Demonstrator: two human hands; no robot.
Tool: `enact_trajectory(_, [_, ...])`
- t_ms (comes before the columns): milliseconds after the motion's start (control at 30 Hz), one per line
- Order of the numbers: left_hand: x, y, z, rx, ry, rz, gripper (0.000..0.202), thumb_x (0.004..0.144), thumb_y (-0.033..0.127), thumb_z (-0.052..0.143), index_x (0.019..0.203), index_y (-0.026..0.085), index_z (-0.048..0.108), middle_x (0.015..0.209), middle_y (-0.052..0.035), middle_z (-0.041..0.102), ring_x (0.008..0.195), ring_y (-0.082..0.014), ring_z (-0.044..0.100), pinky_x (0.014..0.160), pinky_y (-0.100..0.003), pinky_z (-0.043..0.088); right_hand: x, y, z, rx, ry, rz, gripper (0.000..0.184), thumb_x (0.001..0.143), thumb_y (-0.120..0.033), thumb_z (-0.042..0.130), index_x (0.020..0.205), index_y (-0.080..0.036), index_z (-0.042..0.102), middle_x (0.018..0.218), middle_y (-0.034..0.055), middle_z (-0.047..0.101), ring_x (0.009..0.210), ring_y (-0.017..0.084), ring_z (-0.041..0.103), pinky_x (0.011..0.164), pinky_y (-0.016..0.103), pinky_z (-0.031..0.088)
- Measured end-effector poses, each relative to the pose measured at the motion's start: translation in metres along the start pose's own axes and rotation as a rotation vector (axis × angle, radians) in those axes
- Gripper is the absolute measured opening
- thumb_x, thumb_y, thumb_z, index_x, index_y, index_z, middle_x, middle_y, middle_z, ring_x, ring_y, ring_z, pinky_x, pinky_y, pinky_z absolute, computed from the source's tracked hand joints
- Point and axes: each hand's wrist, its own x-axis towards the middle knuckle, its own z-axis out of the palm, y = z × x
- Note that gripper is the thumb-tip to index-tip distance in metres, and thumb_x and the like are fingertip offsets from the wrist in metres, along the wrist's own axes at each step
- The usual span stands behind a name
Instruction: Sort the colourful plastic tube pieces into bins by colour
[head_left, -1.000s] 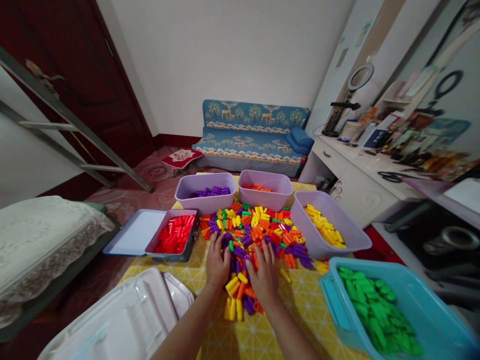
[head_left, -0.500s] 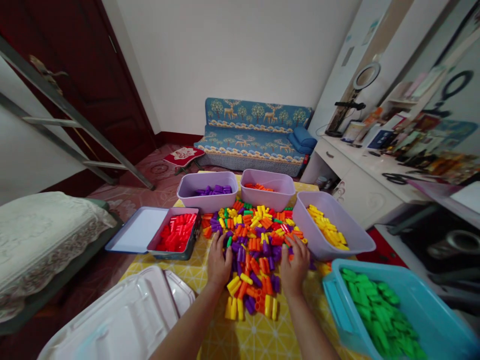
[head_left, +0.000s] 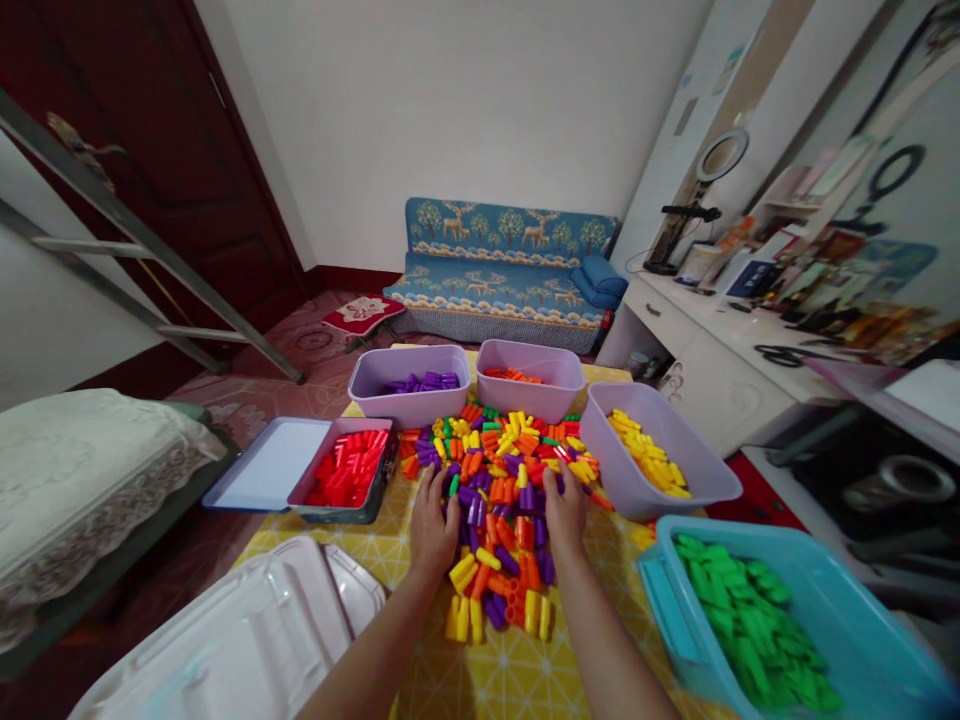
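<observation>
Small plastic tube-shaped pieces (head_left: 499,490) in orange, purple, yellow, red and green lie in a mixed heap. My left hand (head_left: 435,525) rests against the heap's left side, its thumb apart from the fingers. On the opposite side, my right hand (head_left: 566,512) touches the heap's edge with fingers stretched forward. Neither hand grips a piece that I can make out; the fingertips are partly lost among the pieces.
Lilac bins hold purple (head_left: 360,385), orange (head_left: 532,400) and yellow pieces (head_left: 649,455). A tin (head_left: 341,513) holds red pieces, a turquoise tub (head_left: 817,570) green ones. White lids (head_left: 217,640) lie front left on the yellow tablecloth (head_left: 480,680). Behind stands a blue sofa (head_left: 495,270).
My right hand has moved left, inward against the heap, and the pieces beside it sit closer in. My left hand stays nearly in place. The whole view has shifted slightly.
</observation>
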Motion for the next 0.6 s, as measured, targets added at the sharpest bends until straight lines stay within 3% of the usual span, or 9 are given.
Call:
enact_trajectory(100, [0.0, -0.003, 0.001, 0.011, -0.006, 0.006, 0.043, 0.093, 0.027, 0.044, 0.135, 0.022, 0.048, 0.147, -0.0115, 0.042, 0.139, -0.025, 0.036, 0.116, -0.05, 0.031, -0.011, -0.034, 0.006, 0.042, -0.137, -0.113, 0.061, 0.086, -0.058, 0.043, 0.121, -0.012, 0.062, 0.123, 0.0169, 0.064, 0.12, 0.029, 0.051, 0.107, 0.05, 0.032])
enact_trajectory(167, [0.0, -0.004, 0.002, 0.003, 0.0, 0.016, 0.043, 0.092, 0.027, 0.045, 0.135, 0.022, 0.049, 0.147, -0.0108, 0.043, 0.139, -0.0248, 0.037, 0.116, -0.05, 0.031, -0.024, -0.054, 0.003, 0.121, -0.285, -0.225, 0.056, 0.088, -0.053, 0.047, 0.129, -0.016, 0.058, 0.132, 0.013, 0.06, 0.125, 0.026, 0.05, 0.108, 0.046, 0.035])
enact_trajectory(267, [0.0, -0.003, 0.001, -0.001, 0.001, 0.024, 0.042, 0.092, 0.026, 0.045, 0.134, 0.021, 0.05, 0.146, -0.0114, 0.044, 0.14, -0.0249, 0.036, 0.116, -0.05, 0.031, -0.04, -0.066, -0.011, 0.236, -0.468, -0.374, 0.046, 0.09, -0.042, 0.051, 0.131, -0.023, 0.057, 0.134, 0.0082, 0.059, 0.126, 0.021, 0.052, 0.106, 0.04, 0.04])
enact_trajectory(300, [0.0, -0.003, 0.001, 0.002, 0.001, 0.022, 0.042, 0.092, 0.026, 0.044, 0.134, 0.021, 0.05, 0.146, -0.0118, 0.044, 0.14, -0.025, 0.036, 0.116, -0.05, 0.031, -0.043, -0.063, -0.016, 0.258, -0.453, -0.4, 0.041, 0.09, -0.038, 0.051, 0.128, -0.024, 0.059, 0.131, 0.0077, 0.061, 0.124, 0.021, 0.053, 0.105, 0.04, 0.041])
enact_trajectory(367, [0.0, -0.001, 0.0, 0.009, 0.0, 0.015, 0.042, 0.093, 0.026, 0.044, 0.134, 0.021, 0.05, 0.146, -0.0119, 0.044, 0.14, -0.0253, 0.035, 0.116, -0.05, 0.031, -0.045, -0.047, -0.029, 0.275, -0.297, -0.398, 0.034, 0.092, -0.032, 0.047, 0.12, -0.023, 0.063, 0.123, 0.0087, 0.065, 0.118, 0.021, 0.057, 0.104, 0.042, 0.043])
enact_trajectory(433, [-0.001, 0.0, 0.0, 0.01, -0.001, 0.009, 0.041, 0.093, 0.026, 0.044, 0.133, 0.021, 0.05, 0.146, -0.0113, 0.044, 0.14, -0.0252, 0.035, 0.116, -0.05, 0.031, -0.041, -0.018, -0.04, 0.234, -0.069, -0.337, 0.031, 0.092, -0.029, 0.043, 0.112, -0.02, 0.065, 0.115, 0.0105, 0.067, 0.111, 0.022, 0.059, 0.1, 0.044, 0.045])
enact_trajectory(500, [-0.001, 0.001, 0.0, 0.007, -0.002, 0.004, 0.041, 0.093, 0.026, 0.044, 0.133, 0.022, 0.05, 0.146, -0.0109, 0.044, 0.14, -0.025, 0.035, 0.116, -0.05, 0.031, -0.035, 0.015, -0.049, 0.135, 0.08, -0.285, 0.032, 0.089, -0.026, 0.041, 0.107, -0.016, 0.065, 0.111, 0.0135, 0.066, 0.11, 0.024, 0.058, 0.1, 0.048, 0.044])
enact_trajectory(600, [-0.001, 0.0, 0.0, -0.001, 0.003, 0.0, 0.041, 0.092, 0.026, 0.045, 0.132, 0.022, 0.051, 0.145, -0.0106, 0.045, 0.139, -0.0249, 0.037, 0.116, -0.049, 0.032, -0.031, 0.053, -0.052, 0.016, 0.166, -0.201, 0.035, 0.083, -0.023, 0.04, 0.107, -0.013, 0.064, 0.11, 0.0164, 0.065, 0.109, 0.027, 0.057, 0.098, 0.049, 0.044])
